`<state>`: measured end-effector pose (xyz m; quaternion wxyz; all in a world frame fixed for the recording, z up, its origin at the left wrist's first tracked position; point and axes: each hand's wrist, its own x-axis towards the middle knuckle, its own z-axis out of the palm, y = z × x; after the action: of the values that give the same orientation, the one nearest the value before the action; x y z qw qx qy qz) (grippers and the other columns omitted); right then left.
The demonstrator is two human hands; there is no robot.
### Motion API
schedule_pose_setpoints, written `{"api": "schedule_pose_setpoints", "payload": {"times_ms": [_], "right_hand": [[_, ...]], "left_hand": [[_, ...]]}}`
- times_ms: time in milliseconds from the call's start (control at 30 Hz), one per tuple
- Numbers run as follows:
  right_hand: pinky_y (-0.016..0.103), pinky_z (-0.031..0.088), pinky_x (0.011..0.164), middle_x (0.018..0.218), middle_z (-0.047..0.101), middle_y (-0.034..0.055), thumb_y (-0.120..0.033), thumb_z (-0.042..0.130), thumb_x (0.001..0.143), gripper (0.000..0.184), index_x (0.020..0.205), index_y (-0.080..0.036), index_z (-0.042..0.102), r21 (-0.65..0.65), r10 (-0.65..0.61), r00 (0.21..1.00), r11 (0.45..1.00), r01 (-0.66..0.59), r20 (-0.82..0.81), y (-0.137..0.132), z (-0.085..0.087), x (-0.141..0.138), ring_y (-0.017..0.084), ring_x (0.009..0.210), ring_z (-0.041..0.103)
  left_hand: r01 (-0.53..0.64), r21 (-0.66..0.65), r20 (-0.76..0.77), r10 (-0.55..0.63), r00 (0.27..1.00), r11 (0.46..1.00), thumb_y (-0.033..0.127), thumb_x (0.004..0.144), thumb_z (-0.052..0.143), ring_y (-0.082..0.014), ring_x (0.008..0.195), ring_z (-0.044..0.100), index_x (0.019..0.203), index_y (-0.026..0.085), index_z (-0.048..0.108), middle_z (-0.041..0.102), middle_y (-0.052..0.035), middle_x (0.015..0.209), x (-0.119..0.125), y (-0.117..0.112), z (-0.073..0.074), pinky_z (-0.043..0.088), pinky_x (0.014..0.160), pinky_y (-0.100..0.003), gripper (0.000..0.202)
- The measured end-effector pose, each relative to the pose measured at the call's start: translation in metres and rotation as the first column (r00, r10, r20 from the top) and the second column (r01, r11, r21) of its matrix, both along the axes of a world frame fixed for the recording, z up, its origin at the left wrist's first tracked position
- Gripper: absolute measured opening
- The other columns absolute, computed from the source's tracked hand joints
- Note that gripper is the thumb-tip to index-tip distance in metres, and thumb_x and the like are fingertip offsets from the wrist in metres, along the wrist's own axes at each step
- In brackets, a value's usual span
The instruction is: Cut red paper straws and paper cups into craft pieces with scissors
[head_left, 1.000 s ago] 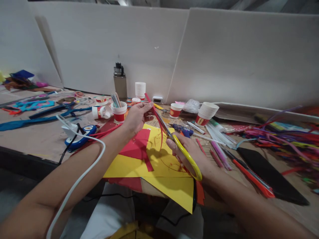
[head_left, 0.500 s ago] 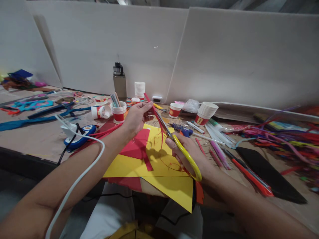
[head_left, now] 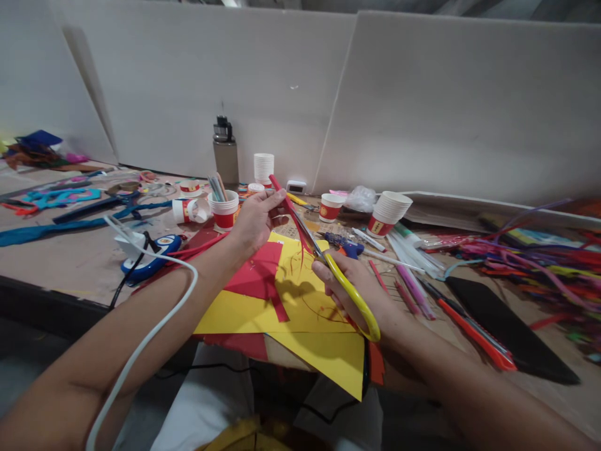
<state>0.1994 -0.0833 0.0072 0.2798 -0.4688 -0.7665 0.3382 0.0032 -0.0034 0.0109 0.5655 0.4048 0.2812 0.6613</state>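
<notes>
My left hand (head_left: 256,219) pinches a narrow red paper strip (head_left: 286,205) and holds it up over the table. My right hand (head_left: 357,294) grips yellow-handled scissors (head_left: 345,285), whose blades point up and left and meet the strip. Below both hands lie yellow paper sheets (head_left: 300,313) with a red paper piece (head_left: 256,275) on top. A white cable (head_left: 154,313) runs across my left forearm.
Paper cups (head_left: 225,210), a cup stack (head_left: 392,210), a grey bottle (head_left: 226,156), pens and markers (head_left: 413,275), a red utility knife (head_left: 474,335), a black flat case (head_left: 507,329) and coloured pipe cleaners (head_left: 539,263) crowd the table. White partition boards (head_left: 422,100) stand behind. A glue gun (head_left: 150,257) lies at left.
The hanging lower part of the red strip is shorter now than before; the scissor blades have closed further on it. Both hands stay almost in place.
</notes>
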Motion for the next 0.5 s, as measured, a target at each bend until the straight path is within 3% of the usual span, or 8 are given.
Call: {"api": "schedule_pose_setpoints", "payload": {"times_ms": [500], "right_hand": [[0.023, 0.030, 0.046, 0.057, 0.042, -0.0039, -0.052, 0.050, 0.083, 0.036, 0.069, -0.020, 0.042, 0.027, 0.018, 1.000, 0.999, -0.019, 0.019, 0.0024, -0.0010, 0.0007, 0.009, 0.050, 0.039]], "left_hand": [[0.017, -0.015, -0.036, -0.017, 0.999, 1.000, 0.029, 0.070, 0.072, -0.0067, 0.056, 0.056, 0.073, 0.015, 0.057, 0.060, 0.0017, 0.066, 0.0049, -0.0028, -0.0037, 0.045, 0.055, -0.021, 0.021]]}}
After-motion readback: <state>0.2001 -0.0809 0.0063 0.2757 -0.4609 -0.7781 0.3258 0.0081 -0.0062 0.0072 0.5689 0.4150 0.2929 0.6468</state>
